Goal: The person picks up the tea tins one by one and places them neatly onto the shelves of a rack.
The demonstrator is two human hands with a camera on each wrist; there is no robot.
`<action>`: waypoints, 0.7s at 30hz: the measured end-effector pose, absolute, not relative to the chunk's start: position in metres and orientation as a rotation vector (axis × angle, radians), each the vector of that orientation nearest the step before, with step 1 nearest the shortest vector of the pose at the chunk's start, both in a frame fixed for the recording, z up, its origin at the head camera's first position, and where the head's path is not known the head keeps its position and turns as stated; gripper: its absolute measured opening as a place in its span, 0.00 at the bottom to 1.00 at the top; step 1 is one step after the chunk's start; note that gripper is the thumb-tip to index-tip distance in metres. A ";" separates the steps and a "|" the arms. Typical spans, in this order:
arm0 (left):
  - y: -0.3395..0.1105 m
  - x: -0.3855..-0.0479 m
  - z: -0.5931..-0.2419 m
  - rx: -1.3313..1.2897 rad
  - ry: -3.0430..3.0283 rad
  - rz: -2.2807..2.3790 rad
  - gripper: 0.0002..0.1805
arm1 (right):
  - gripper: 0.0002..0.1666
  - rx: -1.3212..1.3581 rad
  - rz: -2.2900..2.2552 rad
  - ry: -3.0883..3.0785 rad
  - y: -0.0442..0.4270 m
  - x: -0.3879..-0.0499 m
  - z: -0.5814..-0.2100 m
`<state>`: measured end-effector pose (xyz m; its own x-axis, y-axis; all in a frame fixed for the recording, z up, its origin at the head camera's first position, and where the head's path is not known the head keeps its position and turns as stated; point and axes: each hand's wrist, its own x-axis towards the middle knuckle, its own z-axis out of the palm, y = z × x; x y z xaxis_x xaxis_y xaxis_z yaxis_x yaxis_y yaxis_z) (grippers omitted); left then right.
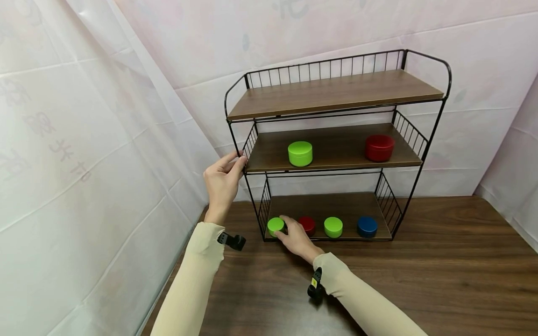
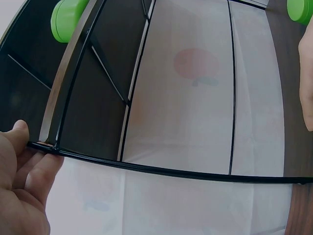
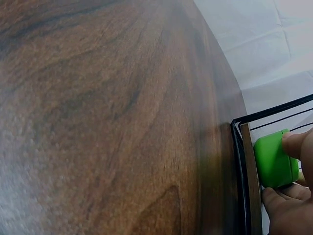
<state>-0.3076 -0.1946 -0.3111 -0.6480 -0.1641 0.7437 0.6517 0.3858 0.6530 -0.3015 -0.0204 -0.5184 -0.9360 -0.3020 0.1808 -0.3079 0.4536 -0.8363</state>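
Note:
My left hand [image 1: 222,183] pinches the left front post of a three-tier black wire shelf rack [image 1: 336,109] at middle-shelf height. In the left wrist view its thumb lies on one side of the black rod [image 2: 161,171] and its fingers on the other. Down at the bottom shelf's left end, my right hand [image 1: 297,239] holds a round lime-green tin [image 1: 275,225] between thumb and fingers. The right wrist view shows that tin [image 3: 273,161] resting near the shelf's front edge. A dark red tin [image 1: 307,226], partly behind the right hand, stands just beside it.
Farther right on the bottom shelf stand another green tin [image 1: 333,227] and a blue tin [image 1: 367,227]. On the middle shelf are a green tin [image 1: 300,154] and a larger red tin [image 1: 379,148]. White cloth [image 1: 105,140] hangs behind and left of the wooden table [image 1: 458,275].

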 end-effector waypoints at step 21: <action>-0.192 -0.309 -0.313 -0.377 -1.868 -1.382 0.10 | 0.39 0.565 1.498 -2.703 -0.019 -0.290 -0.508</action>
